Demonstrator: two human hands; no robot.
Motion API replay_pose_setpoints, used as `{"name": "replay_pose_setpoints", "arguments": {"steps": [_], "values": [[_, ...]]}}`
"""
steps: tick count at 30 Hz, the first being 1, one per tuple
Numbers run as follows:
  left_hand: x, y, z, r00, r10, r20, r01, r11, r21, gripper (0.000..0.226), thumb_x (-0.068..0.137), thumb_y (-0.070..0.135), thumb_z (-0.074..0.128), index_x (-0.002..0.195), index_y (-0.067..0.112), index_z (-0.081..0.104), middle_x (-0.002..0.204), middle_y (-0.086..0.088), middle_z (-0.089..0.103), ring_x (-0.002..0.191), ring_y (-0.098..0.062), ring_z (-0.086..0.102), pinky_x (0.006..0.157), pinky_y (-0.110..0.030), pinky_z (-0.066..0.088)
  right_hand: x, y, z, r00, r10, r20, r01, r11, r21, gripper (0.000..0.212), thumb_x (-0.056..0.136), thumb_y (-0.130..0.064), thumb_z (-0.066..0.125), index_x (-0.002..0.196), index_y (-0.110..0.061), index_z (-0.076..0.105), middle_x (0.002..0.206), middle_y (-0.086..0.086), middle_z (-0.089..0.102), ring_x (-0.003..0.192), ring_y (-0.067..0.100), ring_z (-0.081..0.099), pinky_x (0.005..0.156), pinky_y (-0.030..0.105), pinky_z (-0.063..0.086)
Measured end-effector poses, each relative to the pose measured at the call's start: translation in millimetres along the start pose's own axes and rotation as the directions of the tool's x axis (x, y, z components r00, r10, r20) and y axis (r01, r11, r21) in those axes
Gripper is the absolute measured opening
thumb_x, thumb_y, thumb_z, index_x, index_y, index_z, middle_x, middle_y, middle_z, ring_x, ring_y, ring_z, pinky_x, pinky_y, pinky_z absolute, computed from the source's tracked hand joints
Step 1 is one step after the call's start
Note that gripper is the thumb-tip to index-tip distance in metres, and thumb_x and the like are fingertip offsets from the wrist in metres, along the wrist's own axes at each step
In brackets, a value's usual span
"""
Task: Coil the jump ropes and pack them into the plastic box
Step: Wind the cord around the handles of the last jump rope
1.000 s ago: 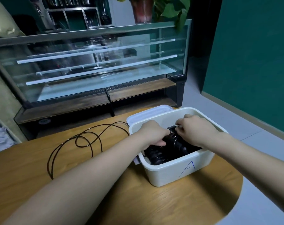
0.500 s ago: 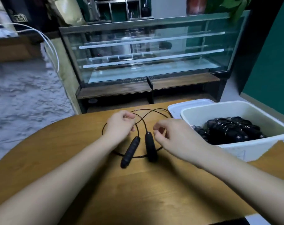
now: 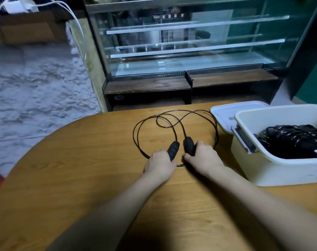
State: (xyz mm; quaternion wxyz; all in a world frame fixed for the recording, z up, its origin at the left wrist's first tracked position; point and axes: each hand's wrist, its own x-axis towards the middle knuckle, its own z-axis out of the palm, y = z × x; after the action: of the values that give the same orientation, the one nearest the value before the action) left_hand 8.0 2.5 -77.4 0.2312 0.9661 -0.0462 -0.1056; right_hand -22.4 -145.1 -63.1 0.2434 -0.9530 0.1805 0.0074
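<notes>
Left hand [image 3: 161, 163] curled round one black handle [image 3: 173, 149] of a jump rope, right hand [image 3: 203, 158] curled round the other handle [image 3: 189, 145], knuckles up, both low over the wooden table [image 3: 81, 178]. Handles side by side, near each other but apart, tips pointing away from the body. Thin black cord [image 3: 174, 127] lying loose on the table beyond the hands in a few overlapping loops, one strand passing under the wrists. To the right, a white plastic box [image 3: 273, 171] standing open on the table, well filled with coiled black jump ropes [image 3: 295, 140]; grey latch [image 3: 243, 140] on its near-left wall. White lid [image 3: 226, 113] flat on the table behind the box, partly under its far-left corner. Beyond the table, a glass display case [image 3: 186, 44] with empty-looking shelves; white cable [image 3: 78, 28] hanging at far left.
</notes>
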Motion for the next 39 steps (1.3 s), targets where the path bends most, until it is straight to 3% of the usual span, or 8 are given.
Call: {"name": "replay_pose_setpoints", "arguments": {"steps": [5,9,12,17,21,27,34,39], "values": [[-15,6,-2,0.997,-0.025,-0.072,-0.011,0.889,-0.457,0.027,0.093,0.038,0.054,0.102,0.014,0.061,0.091,-0.004,0.065,0.084,-0.024,0.06,0.073,-0.034,0.047,-15,5,-4,0.995,-0.059,-0.075,0.084,0.921,0.381,0.033,0.084,-0.045,0.068,0.096,-0.018,0.055,0.084,0.002,0.068,0.064,0.021,0.069,0.059,0.043,0.061],[-62,21,-21,1.0,0.021,-0.006,-0.014,0.401,-0.916,0.025,0.092,0.034,0.063,0.102,0.012,0.063,0.076,0.0,0.072,0.071,-0.019,0.067,0.066,-0.035,0.053,-56,-9,-20,0.977,-0.085,-0.195,0.191,0.759,0.623,0.024,0.086,-0.044,0.071,0.096,-0.024,0.062,0.081,-0.004,0.07,0.071,0.014,0.071,0.066,0.042,0.061],[-112,38,-38,0.992,0.124,-0.039,-0.052,0.104,-0.993,0.021,0.103,0.014,0.052,0.119,0.002,0.059,0.108,-0.016,0.076,0.104,-0.03,0.072,0.093,-0.047,0.056,-100,-19,-38,0.953,-0.131,-0.272,0.295,0.588,0.753,0.019,0.089,-0.037,0.072,0.099,-0.022,0.065,0.077,-0.006,0.07,0.069,0.012,0.063,0.066,0.025,0.052],[-201,48,-57,0.972,0.232,-0.046,-0.037,-0.04,-0.998,0.033,0.099,0.015,0.058,0.131,0.008,0.059,0.12,-0.022,0.071,0.117,-0.037,0.066,0.103,-0.051,0.05,-185,-17,-65,0.887,-0.237,-0.397,0.462,0.472,0.751,0.023,0.085,-0.047,0.063,0.099,-0.03,0.07,0.076,0.007,0.063,0.072,0.019,0.057,0.066,0.026,0.046],[-263,48,-55,0.94,0.341,0.005,0.071,-0.182,-0.981,0.05,0.085,0.016,0.065,0.134,0.013,0.06,0.126,-0.024,0.067,0.12,-0.037,0.065,0.102,-0.05,0.052,-240,1,-72,0.812,-0.292,-0.505,0.576,0.544,0.61,0.029,0.086,-0.055,0.055,0.104,-0.038,0.07,0.087,-0.004,0.062,0.089,0.015,0.058,0.074,0.023,0.045],[-349,48,-46,0.869,0.495,0.025,0.11,-0.144,-0.983,0.042,0.088,0.011,0.062,0.13,0.016,0.065,0.136,-0.025,0.061,0.125,-0.036,0.06,0.099,-0.052,0.05,-318,35,-88,0.746,-0.404,-0.529,0.656,0.584,0.479,0.026,0.093,-0.052,0.05,0.108,-0.039,0.067,0.097,-0.01,0.057,0.103,0.017,0.053,0.085,0.022,0.043],[-402,41,-47,0.822,0.57,-0.015,0.07,-0.128,-0.989,0.055,0.076,0.01,0.077,0.129,0.011,0.062,0.109,-0.021,0.063,0.087,-0.031,0.062,0.066,-0.043,0.053,-376,52,-126,0.684,-0.58,-0.443,0.722,0.626,0.295,0.016,0.095,-0.054,0.05,0.108,-0.053,0.058,0.106,-0.012,0.05,0.116,0.012,0.044,0.091,0.009,0.034],[-411,29,-56,0.767,0.641,-0.023,0.115,-0.172,-0.978,0.042,0.085,0.002,0.073,0.125,0.002,0.06,0.101,-0.025,0.058,0.081,-0.031,0.059,0.058,-0.037,0.048,-380,45,-129,0.63,-0.588,-0.507,0.764,0.586,0.27,0.028,0.102,-0.035,0.045,0.123,-0.034,0.063,0.111,-0.008,0.053,0.114,0.014,0.052,0.093,0.017,0.042]]}}
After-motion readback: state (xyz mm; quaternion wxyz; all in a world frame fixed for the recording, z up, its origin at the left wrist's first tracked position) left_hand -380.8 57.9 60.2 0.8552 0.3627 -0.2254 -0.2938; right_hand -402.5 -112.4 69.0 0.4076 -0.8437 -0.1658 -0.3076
